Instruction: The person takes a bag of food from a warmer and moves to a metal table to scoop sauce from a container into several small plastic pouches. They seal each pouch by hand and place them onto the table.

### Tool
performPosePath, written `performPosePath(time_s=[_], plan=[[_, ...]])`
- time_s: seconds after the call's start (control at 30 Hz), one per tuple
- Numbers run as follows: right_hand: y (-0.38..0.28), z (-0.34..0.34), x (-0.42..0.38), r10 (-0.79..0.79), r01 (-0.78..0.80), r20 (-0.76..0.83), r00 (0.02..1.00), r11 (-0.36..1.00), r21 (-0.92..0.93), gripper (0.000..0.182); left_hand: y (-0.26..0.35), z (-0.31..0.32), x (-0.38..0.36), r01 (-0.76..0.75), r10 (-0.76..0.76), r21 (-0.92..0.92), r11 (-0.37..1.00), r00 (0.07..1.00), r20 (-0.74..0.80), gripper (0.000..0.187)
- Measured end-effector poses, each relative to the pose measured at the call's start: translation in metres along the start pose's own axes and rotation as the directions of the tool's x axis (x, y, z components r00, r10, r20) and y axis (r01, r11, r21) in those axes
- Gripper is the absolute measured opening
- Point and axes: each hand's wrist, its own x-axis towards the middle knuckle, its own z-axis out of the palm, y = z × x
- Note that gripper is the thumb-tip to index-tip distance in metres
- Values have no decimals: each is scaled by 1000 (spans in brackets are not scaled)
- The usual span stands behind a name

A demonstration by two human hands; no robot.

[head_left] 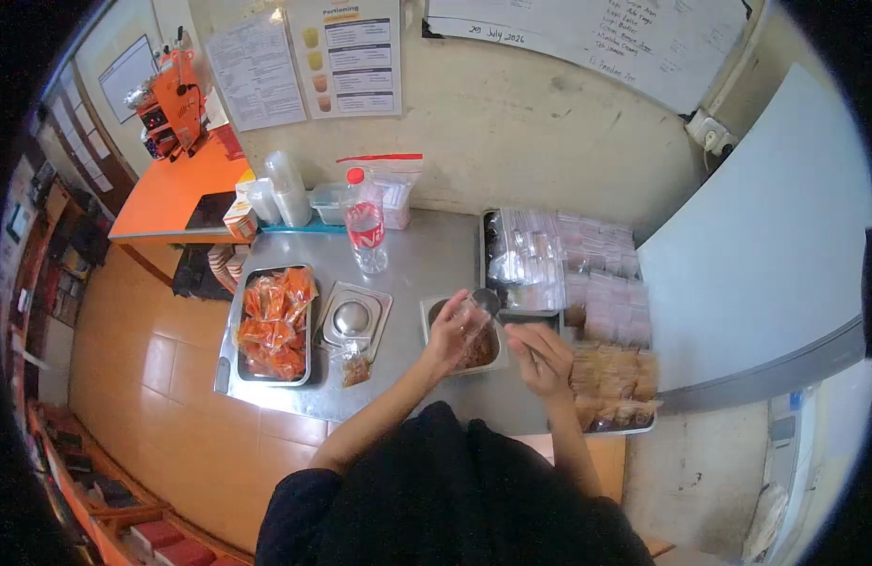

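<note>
My left hand point(445, 337) is closed on a small clear plastic bag point(474, 322), held above a metal container point(501, 357). My right hand point(542, 358) grips a spoon, whose dark round bowl point(487, 301) is at the bag's mouth. Whether anything lies in the spoon or the bag is too blurred to tell. Reddish-brown food point(478, 351) fills the container below, partly hidden by my left hand and the bag. To the left, a filled small bag point(355, 366) lies beside a metal lid point(351, 318).
A tray of orange-filled bags point(274, 325) stands at the left of the steel table point(412, 247). Trays of packed clear bags point(526, 247) and brown-filled bags point(615, 377) are at the right. A water bottle point(366, 226) and plastic cups point(287, 193) stand at the back.
</note>
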Motion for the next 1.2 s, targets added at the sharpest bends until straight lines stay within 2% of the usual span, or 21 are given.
performPosePath(time_s=[0.13,0.23,0.27,0.33,0.37,0.47,0.5,0.6,0.67,0.73,0.77,0.8,0.83,0.87,0.93,1.0,1.03,1.07,1.1,1.13,1.2], plan=[[0,0,-3,35,-35,-10,999,999,18,16,3,6,-5,9,-9,-10,1000,1000,-16,53],[20,8,-15,126,-122,-58,990,990,74,14,1,3,-8,7,-6,9,1000,998,-59,47],[30,11,-21,282,-261,-117,952,951,166,16,1,1,-7,2,-1,21,1000,997,-72,45],[47,14,-33,580,-493,-180,794,789,365,22,3,-7,-8,14,-15,-47,999,1000,-21,43],[53,13,-33,641,-502,-202,741,727,469,29,5,-10,-8,20,-19,-79,997,1000,5,41],[68,20,-39,876,-373,-244,415,409,833,30,10,-14,-9,28,-42,-105,994,990,-134,40],[76,21,-48,889,-378,-232,395,387,841,32,12,-14,-12,15,-27,-78,997,987,-158,40],[94,33,-77,913,-586,-89,398,328,741,34,20,-17,-20,-24,24,3,1000,980,-199,39],[112,47,-92,877,-673,126,464,256,693,39,20,-25,-20,-51,60,51,997,979,-194,39],[108,52,-90,842,-789,139,521,414,454,46,25,-24,-24,-55,61,42,998,982,-178,34],[104,54,-89,815,-806,56,577,556,204,50,27,-23,-25,-58,63,37,998,984,-169,32],[105,64,-89,631,-641,-146,762,767,-31,55,26,-28,-24,-74,78,28,997,986,-151,29],[105,74,-87,378,-485,-332,864,803,-348,62,24,-31,-21,-92,93,19,996,987,-132,26],[104,75,-89,381,-494,-371,847,822,-285,55,22,-35,-19,-108,108,9,994,988,-114,23],[52,63,-52,394,-505,-448,803,849,-158,42,24,-25,-24,-100,104,34,994,985,-138,18],[61,77,-57,541,-530,-58,839,837,140,29,20,-21,-24,-107,108,12,994,988,-109,19],[63,83,-59,544,-563,151,826,779,275,23,17,-22,-23,-120,118,-24,992,990,-70,22],[64,85,-61,674,-724,286,681,564,396,19,15,-23,-22,-134,132,-61,989,991,-31,26],[53,85,-49,736,-831,439,515,302,467,16,14,-23,-23,-114,113,-44,992,993,-28,26],[48,86,-41,727,-876,596,341,16,482,13,14,-23,-26,-98,97,-26,995,995,-27,27],[51,89,-40,629,-792,682,374,-166,587,11,14,-22,-31,-102,103,18,995,994,-34,28]])
